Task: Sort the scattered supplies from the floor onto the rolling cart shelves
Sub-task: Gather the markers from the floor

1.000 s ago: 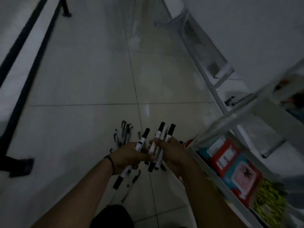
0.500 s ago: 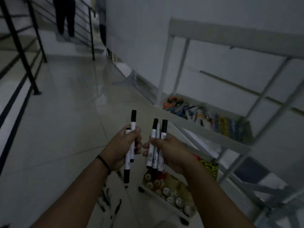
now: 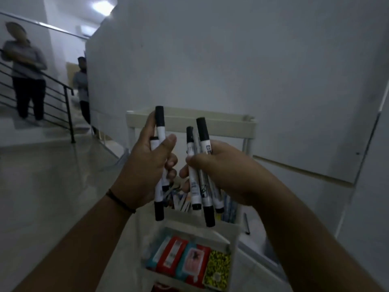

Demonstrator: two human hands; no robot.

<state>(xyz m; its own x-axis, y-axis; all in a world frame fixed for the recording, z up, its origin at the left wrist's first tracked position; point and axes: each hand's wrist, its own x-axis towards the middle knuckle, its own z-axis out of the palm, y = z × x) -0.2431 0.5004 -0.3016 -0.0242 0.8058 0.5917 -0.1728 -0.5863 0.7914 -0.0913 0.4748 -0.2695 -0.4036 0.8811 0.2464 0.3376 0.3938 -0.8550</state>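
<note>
My left hand [image 3: 145, 165] grips two white markers with black caps [image 3: 160, 127], held upright. My right hand [image 3: 223, 167] grips a bunch of three such markers [image 3: 199, 182], also upright. Both hands hover above the white rolling cart [image 3: 210, 122], level with its top shelf rim. Below the hands, the middle shelf [image 3: 185, 204] holds mixed supplies, partly hidden by the markers. The lower shelf [image 3: 229, 245] holds a row of coloured packets [image 3: 187, 262], red, teal and yellow.
A white wall stands right behind the cart. One loose pen [image 3: 246, 224] lies on the floor to the cart's right. A black stair railing [image 3: 67, 110] and two standing people [image 3: 27, 72] are at the far left. Pale tiled floor spreads left of the cart.
My view has risen from the floor and its scattered pens up to the cart and wall. Both hands have kept their markers and lifted them above the cart's shelves.
</note>
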